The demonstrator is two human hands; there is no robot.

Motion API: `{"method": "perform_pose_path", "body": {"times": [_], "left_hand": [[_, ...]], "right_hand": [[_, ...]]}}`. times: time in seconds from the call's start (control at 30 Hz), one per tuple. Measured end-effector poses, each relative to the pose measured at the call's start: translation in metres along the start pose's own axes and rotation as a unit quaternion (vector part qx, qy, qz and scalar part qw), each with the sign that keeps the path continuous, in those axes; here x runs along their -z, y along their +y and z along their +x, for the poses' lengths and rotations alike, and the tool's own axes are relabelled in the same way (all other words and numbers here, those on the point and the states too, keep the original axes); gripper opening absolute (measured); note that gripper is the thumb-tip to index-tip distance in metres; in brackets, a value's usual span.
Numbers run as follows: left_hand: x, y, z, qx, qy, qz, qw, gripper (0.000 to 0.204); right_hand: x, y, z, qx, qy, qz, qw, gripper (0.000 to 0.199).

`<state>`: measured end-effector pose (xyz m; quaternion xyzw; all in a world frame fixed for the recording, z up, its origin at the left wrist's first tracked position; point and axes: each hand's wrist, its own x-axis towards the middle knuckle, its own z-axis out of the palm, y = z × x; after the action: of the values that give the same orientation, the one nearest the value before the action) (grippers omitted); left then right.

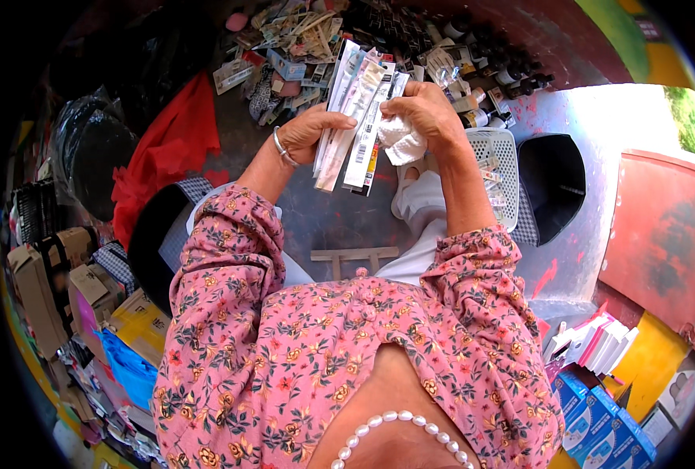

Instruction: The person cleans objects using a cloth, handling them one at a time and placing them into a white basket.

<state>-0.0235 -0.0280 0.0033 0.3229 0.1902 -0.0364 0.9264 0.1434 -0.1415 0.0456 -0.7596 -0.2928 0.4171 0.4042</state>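
1. Grey, paint-stained floor is spreading out below the seated person, crowded at the far edge with loose packets and small dark bottles.
2. Left hand is closing around a fanned bundle of long, flat blister packs, fingers wrapped over the near edge, thumb hidden behind.
3. Right hand is clenching a crumpled white cloth, pressing it against the right side of the same bundle.
4. The bundle is sitting upright between both hands, raised above the floor and touching nothing else.
5. Handling judgement: the packs are looking light, thin and a little springy; the glossy plastic fronts are likely making them slide against one another, so a firm pinch across the lower third, where they overlap, seems the safest hold.
6. The cloth is looking soft and limp, and any bunched grip is suiting it.
7. A white plastic basket is resting just to the right of the right forearm, holding a few small items too blurred to tell.
8. A red cloth is lying well to the left, beside a black bag.
9. Cardboard boxes are stacking at the lower left; blue boxes are crowding the lower right.
10. A silver bangle is circling the left wrist.
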Motion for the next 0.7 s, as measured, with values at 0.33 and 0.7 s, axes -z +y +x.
{"method": "perform_pose_path", "body": {"times": [0.33,0.7], "left_hand": [[0.004,-0.006,0.005,0.033,-0.029,-0.061,0.997,0.041],[-0.009,0.002,0.008,-0.046,-0.036,0.035,0.998,0.057]], "right_hand": [[-0.008,-0.008,-0.005,0.040,0.006,0.064,0.997,0.017],[0.014,-0.003,-0.005,0.069,0.074,-0.131,0.986,0.028]]}}
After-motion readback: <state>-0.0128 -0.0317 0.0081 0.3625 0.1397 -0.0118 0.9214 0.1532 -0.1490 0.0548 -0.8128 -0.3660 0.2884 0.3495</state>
